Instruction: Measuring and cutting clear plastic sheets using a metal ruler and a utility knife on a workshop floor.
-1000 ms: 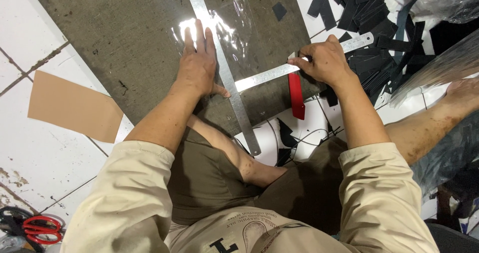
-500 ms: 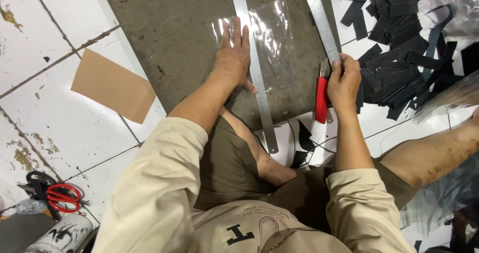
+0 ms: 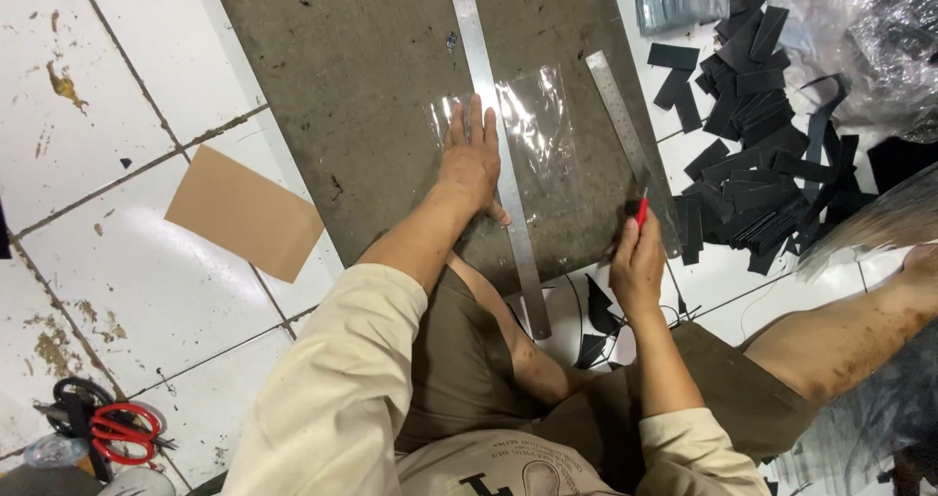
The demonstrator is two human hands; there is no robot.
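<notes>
Pressing left hand [image 3: 471, 162] on clear plastic sheet [image 3: 532, 134], right hand [image 3: 637, 257] gripping red cutter [image 3: 642, 209]

Bright even overhead light — glare on clear plastic sheet [image 3: 532, 125]; soft shadows, sharp focus.

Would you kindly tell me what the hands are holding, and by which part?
The right hand grips a red-handled cutter by its handle. The left hand holds nothing; it presses flat on the clear plastic sheet.

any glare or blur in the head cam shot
Head view: sharp overall, with even light. White glare on the clear plastic sheet beside the left hand and along the long steel ruler. The right hand with its red cutter looks slightly soft; edges bend a little.
</notes>
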